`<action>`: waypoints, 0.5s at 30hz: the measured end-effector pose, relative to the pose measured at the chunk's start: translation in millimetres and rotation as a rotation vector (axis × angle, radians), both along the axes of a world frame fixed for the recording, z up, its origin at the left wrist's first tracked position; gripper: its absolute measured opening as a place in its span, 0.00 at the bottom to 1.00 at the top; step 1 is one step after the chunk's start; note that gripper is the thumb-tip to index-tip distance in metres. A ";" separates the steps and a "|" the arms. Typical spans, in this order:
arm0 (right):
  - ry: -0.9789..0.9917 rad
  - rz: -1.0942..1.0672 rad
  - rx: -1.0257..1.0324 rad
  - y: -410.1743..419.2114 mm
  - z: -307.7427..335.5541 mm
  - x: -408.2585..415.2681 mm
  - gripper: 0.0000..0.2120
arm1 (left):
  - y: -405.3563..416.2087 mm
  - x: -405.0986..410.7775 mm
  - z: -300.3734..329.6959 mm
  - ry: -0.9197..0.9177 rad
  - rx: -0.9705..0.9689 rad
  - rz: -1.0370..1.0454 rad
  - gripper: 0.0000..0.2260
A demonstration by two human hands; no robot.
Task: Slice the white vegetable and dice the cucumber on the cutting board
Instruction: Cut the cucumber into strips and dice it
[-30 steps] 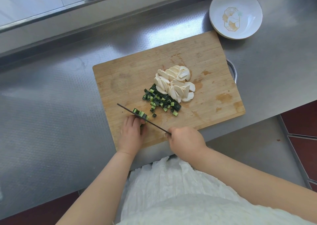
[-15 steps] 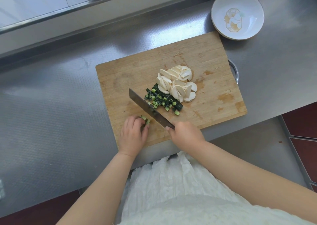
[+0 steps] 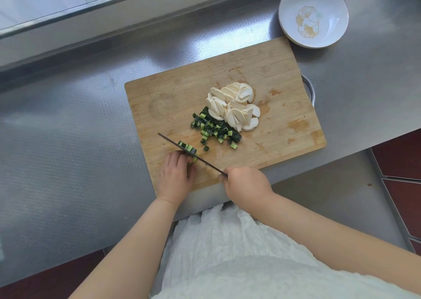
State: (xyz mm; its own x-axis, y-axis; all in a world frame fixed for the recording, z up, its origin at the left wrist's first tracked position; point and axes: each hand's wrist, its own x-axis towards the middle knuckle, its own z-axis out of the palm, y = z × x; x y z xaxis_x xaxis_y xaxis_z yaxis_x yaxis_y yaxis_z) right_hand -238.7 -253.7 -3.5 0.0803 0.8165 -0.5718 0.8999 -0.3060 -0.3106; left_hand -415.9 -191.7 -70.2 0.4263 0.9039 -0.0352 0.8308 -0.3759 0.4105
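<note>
So the whole thing comes down to how the blade sits against the last bit of cucumber. The knife [image 3: 192, 154] runs diagonally across the near-left part of the cutting board [image 3: 227, 75], tip pointing up-left, handle down-right in the right hand [image 3: 247, 188], whose grip is wrapped around the handle. The cucumber strips [image 3: 188, 149] left to dice lie just beside the blade, tucked under the fingertips of the left hand [image 3: 176, 176] — that grip is curled down on the end of them. Their long axis looks to run roughly across the blade, so each chop should take off a row of cubes on the far side. The left hand is clearly the nearer one, its fingertips practically touching the blade, so I'd say the risk is right there.

The finished dice [image 3: 213, 129] sit in a loose heap further up the board, touching the white vegetable slices [image 3: 232, 109], which look done. A white bowl [image 3: 313, 13] waits on the steel surface [image 3: 68, 127] past the far right corner.
</note>
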 end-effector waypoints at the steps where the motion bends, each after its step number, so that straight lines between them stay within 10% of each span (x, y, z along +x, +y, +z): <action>1: -0.003 -0.001 -0.006 -0.2 -0.3 -0.7 0.13 | -0.2 -0.2 0.0 0.001 -0.003 -0.001 0.07; 15: 0.068 -0.153 -0.111 14.0 -4.9 -7.1 0.16 | -1.8 -1.5 6.8 -0.058 -0.022 -0.025 0.06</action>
